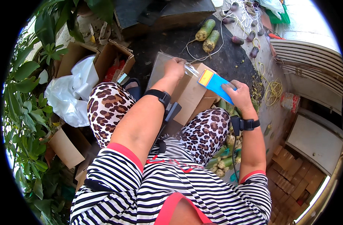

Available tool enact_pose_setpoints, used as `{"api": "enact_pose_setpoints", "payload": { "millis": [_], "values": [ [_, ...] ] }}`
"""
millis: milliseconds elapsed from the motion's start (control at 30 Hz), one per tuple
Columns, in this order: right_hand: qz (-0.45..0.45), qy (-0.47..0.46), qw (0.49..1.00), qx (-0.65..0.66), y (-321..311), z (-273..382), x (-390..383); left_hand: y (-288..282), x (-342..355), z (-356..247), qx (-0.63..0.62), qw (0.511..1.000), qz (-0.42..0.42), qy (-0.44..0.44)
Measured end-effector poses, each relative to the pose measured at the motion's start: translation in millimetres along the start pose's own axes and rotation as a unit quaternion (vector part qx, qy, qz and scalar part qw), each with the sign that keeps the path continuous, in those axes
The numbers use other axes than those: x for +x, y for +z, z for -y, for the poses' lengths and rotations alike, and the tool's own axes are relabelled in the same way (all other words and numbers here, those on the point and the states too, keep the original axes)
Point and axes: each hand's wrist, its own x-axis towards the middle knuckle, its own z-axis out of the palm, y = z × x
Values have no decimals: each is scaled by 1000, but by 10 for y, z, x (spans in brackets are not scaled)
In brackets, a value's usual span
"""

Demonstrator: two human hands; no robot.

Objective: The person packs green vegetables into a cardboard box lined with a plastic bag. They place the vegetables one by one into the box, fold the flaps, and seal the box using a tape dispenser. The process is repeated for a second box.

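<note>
In the head view, the right hand (pixel 239 96) holds a flat blue strip (pixel 219 86) with an orange and yellow end, its thumb and fingers pinching the end nearer the wrist; the strip slants across the far right corner of a carton (pixel 187 93), the orange end toward the left hand (pixel 174 68). The left hand is at the carton's far side, its fingers bent and bunched together beside some shiny strips (pixel 191 70); whether they pinch these or only touch them, I cannot tell. The carton sits tilted between two knees in spotted trousers (pixel 110 107), below a striped shirt (pixel 156 195). Each wrist wears a black strap (pixel 250 124). Beyond the hands, two large green radishes (pixel 206 30) lie side by side on a dark mat (pixel 156 45), a white cord (pixel 221 45) looping around them, with small purple roots (pixel 250 36) farther right and a coil of yellow cord (pixel 274 93) against the wall side. More green vegetables (pixel 226 162) are heaped beside the right thigh. On the left, a clear plastic bag (pixel 72 93) slumps against an open box (pixel 113 56), a smaller box (pixel 67 148) stands nearer the shirt, and leafy plants (pixel 27 112) line the edge
</note>
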Motion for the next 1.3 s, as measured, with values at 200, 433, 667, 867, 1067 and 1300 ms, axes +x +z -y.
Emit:
{"api": "enact_pose_setpoints", "payload": {
  "millis": [200,433,667,867,1067,1300],
  "values": [
    [24,4,999,-38,33,-20,147,245,244,424,-1,1000,-13,-21],
    [25,4,999,-22,78,3,179,370,201,716,191,961,-99,173],
    [0,11,1000,5,112,-93,114,266,29,722,35,997,-43,54],
    [11,2,1000,-24,105,-62,174,281,275,706,145,983,79,80],
    [13,6,1000,-27,85,-209,172,208,-165,406,252,964,-41,72],
    [22,-17,999,-43,14,-358,199,211,-1319,383,420,759,165,469]
  ]
}}
